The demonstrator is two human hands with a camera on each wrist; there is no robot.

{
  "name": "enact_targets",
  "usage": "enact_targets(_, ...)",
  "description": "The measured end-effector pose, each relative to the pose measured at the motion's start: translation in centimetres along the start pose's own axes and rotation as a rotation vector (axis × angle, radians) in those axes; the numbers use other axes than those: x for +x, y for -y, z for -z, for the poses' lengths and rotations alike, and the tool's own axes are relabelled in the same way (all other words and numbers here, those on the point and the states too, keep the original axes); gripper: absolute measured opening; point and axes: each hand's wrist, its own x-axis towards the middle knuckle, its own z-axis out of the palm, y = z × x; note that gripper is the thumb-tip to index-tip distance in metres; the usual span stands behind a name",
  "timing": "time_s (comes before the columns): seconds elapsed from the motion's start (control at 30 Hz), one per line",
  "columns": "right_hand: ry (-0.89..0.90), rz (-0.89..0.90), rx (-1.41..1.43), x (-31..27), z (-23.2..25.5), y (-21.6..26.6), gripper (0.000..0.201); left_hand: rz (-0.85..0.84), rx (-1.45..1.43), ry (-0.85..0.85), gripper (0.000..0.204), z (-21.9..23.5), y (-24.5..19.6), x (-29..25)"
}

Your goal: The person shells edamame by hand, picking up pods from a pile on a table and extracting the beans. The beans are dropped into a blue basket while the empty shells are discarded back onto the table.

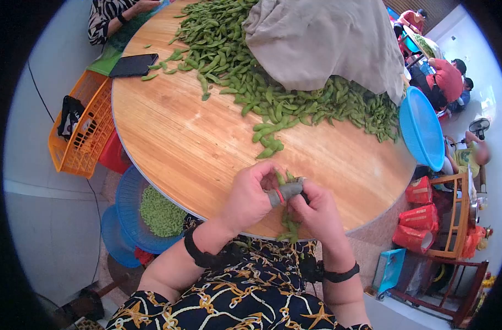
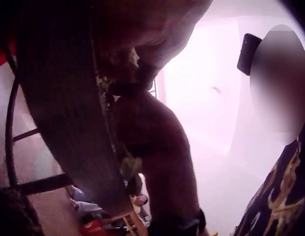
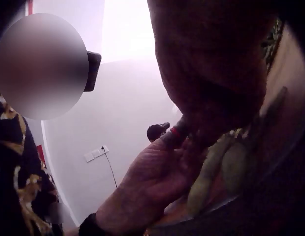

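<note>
Over the near edge of the round wooden table point(image 1: 168, 115), my two hands meet at some green soybean pods. My left hand point(image 1: 248, 192) pinches a pod point(image 1: 280, 177), its fingers curled. A grey wrap point(image 1: 287, 193) with a red band covers a digit between the hands. My right hand point(image 1: 321, 212) grips pods from the other side with bent fingers and thumb. More pods point(image 1: 289, 225) show just under the fingers, by the table edge. Long pods point(image 3: 206, 182) also appear beside the hands in the right wrist view. The left wrist view is dark, its fingertips hidden.
A large heap of pods point(image 1: 223, 49) lies across the far tabletop, partly under a grey cloth point(image 1: 328, 44). A phone point(image 1: 133, 65) lies at left. Below stand an orange crate point(image 1: 91, 137) and a blue basket point(image 1: 127, 192) of shelled beans point(image 1: 162, 213). A blue basin point(image 1: 421, 129) is at right.
</note>
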Motion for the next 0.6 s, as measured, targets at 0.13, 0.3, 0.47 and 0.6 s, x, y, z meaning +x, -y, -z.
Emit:
enact_targets(0.13,0.055,-0.234,0.176,1.4,0.6,0.5,0.017,0.120,-0.194,-0.089,0.015,0.5,-0.1,-0.6)
enact_targets(0.3,0.122,0.053,-0.326,3.9,0.8,2.9,0.015,0.215,-0.492,-0.086,0.019,3.1,-0.7,-0.8)
enact_targets(0.47,-0.042,0.496,-1.138,7.3,0.6,2.9,0.013,0.135,-0.555,-0.078,0.021,4.5,0.3,-0.8)
enact_targets(0.6,-0.033,0.389,-1.227,6.2,1.0,2.9,0.014,0.231,-0.362,0.070,0.024,2.7,-1.1,-1.4)
